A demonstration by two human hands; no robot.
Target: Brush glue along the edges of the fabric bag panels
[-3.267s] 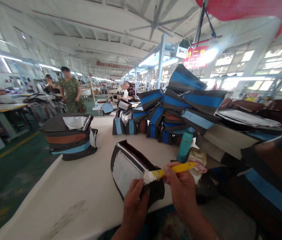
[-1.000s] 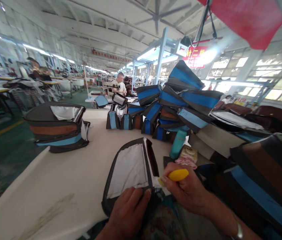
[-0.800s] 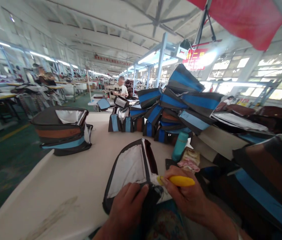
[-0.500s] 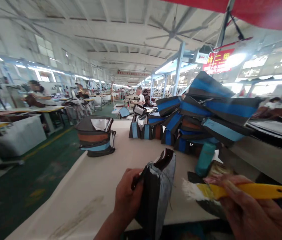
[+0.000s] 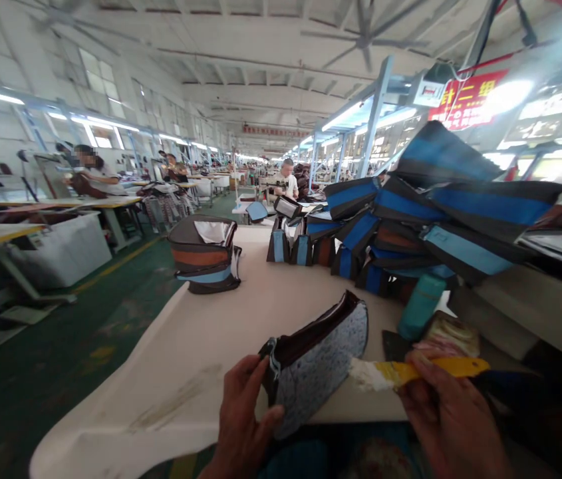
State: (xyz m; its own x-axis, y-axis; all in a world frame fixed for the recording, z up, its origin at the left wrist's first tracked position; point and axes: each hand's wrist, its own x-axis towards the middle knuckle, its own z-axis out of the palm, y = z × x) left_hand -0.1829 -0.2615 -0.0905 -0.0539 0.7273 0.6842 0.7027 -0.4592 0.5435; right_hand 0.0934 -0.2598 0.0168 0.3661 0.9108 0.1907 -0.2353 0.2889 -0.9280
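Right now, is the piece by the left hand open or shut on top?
Open: the piece shows its dark inside through a long gap between speckled panel and far rim.

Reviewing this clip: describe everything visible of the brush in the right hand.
The brush has a yellow handle, plastic-looking, and whitish, frayed bristles that look clumped or coated. It lies roughly level in the view, bristles toward the left, handle end toward the right. The right hand grips it mid-length, fingers hiding part of the handle. The bristle tips are at the right edge of the grey speckled piece; whether they touch it cannot be told.
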